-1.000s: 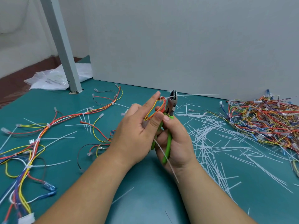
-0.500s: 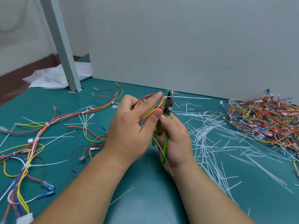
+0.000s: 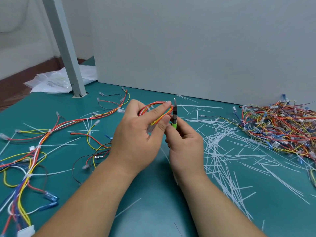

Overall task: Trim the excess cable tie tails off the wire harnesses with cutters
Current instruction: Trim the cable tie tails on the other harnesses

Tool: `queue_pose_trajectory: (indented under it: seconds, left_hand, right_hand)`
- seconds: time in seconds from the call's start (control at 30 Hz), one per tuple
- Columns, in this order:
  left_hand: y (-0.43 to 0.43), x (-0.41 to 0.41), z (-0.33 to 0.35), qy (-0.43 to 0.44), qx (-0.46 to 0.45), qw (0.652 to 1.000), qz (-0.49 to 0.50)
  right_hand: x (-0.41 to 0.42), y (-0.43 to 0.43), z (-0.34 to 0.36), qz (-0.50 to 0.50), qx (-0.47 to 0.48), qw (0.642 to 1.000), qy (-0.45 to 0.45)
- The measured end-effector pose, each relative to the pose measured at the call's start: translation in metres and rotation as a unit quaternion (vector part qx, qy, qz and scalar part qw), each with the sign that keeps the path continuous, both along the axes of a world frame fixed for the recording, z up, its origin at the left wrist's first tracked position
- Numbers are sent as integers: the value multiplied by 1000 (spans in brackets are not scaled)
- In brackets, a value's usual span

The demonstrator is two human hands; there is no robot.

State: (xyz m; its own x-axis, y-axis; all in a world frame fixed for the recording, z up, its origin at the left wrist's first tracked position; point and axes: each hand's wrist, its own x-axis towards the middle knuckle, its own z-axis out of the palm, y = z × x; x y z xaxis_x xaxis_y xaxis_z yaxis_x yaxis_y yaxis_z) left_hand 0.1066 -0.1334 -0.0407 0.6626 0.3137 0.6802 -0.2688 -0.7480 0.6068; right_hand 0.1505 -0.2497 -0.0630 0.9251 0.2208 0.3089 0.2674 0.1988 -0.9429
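Note:
My left hand (image 3: 136, 134) pinches a looped wire harness (image 3: 154, 106) of red, orange and yellow wires above the middle of the green table (image 3: 153, 211). My right hand (image 3: 184, 144) grips green-handled cutters (image 3: 174, 117) just right of the loop. The cutter jaws point up, edge-on to the camera, beside my left fingertips. The rest of this harness trails left across the table, with white cable ties (image 3: 49, 132) and long uncut tails along it.
A big tangled heap of harnesses (image 3: 280, 127) lies at the right. Cut white tie tails (image 3: 222, 151) litter the table between it and my hands. A grey post (image 3: 68, 53) and a plastic bag (image 3: 51, 82) stand at the back left. A grey wall panel (image 3: 196, 48) closes the back.
My left hand has pulled more of the harness into a loop and shifted slightly left. The long white tail that stuck out at the cutter jaws is gone; the cutters turned edge-on.

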Motion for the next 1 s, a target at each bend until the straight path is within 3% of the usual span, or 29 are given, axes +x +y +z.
queue_pose_trajectory:
  seconds: [0.5,0.77,1.0]
  left_hand:
    - [-2,-1,1,29,12,999,29]
    - [-7,2,-4,30,-63,997,17]
    - [-7,4,-5,24,-75,997,2]
  right_hand:
    - [-4,3,2,-2,-27,999,-40]
    - [0,4,-3,-65,-59,995,-51]
    - [0,3,-4,-74,-64,993,-66]
